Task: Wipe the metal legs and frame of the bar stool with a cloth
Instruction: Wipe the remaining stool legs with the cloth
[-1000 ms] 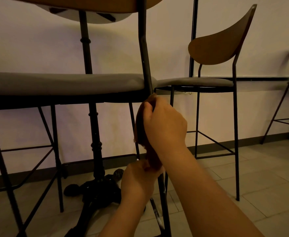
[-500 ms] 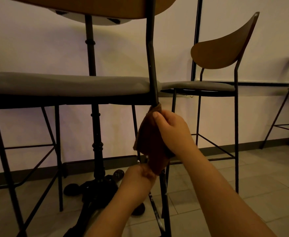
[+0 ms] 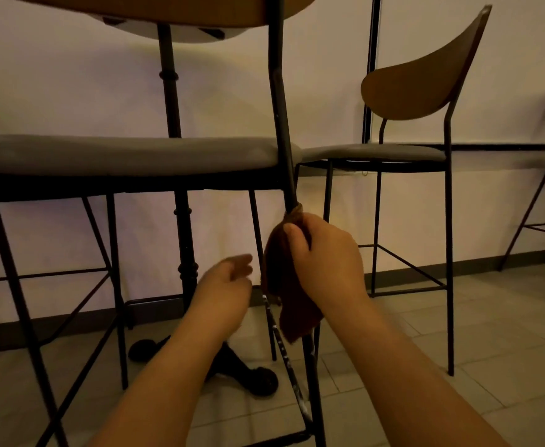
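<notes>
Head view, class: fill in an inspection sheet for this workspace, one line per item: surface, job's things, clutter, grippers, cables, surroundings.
Surface: tiled floor, pale, with grout lines.
Job's things: brown cloth wrapped round the near bar stool's black metal leg just below the grey seat; white specks on a slanted frame bar.
Clutter: nothing seen.
Grippers: right hand grips the cloth against the leg; left hand beside the cloth, fingers relaxed, holding nothing.
Cables: nothing seen.
Surroundings: black table pedestal behind the stool, second bar stool to the right, a third at the frame edge, plain wall.
</notes>
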Available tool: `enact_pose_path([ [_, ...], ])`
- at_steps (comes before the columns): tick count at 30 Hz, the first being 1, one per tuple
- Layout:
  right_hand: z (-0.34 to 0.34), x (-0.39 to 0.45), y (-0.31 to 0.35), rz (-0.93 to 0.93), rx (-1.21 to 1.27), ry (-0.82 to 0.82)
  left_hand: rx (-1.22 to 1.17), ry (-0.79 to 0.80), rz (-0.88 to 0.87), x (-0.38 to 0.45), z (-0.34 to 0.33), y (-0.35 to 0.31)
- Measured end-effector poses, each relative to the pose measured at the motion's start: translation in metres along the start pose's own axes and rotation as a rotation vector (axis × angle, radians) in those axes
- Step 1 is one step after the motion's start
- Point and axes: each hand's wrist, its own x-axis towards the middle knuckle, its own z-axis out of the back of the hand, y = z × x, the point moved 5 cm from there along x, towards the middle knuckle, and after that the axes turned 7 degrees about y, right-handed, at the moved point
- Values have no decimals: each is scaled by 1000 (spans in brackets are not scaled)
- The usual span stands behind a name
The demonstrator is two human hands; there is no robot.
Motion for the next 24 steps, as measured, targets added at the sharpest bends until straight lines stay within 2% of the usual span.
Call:
enact_pose_path([
  [2,-2,-7,2,-2,-11,-89,-19,-51,-90,4,2,-15],
  [4,-6,-13,-4,-43,149,-103,-31,-66,-182,8,-1,-30],
  [7,-13,-17,-15,-158,509,-3,-57,-23,-256,13,-12,-49],
  [9,-17,-19,-18,-209,607,64,-77,-25,-255,18,-19,-56],
  [16,-14,-22,-16,-104,482,93,-181,-64,-221,26,-27,-60],
  [24,-28,-46,-40,-245,601,160,-164,-33,-222,30,-26,-61],
])
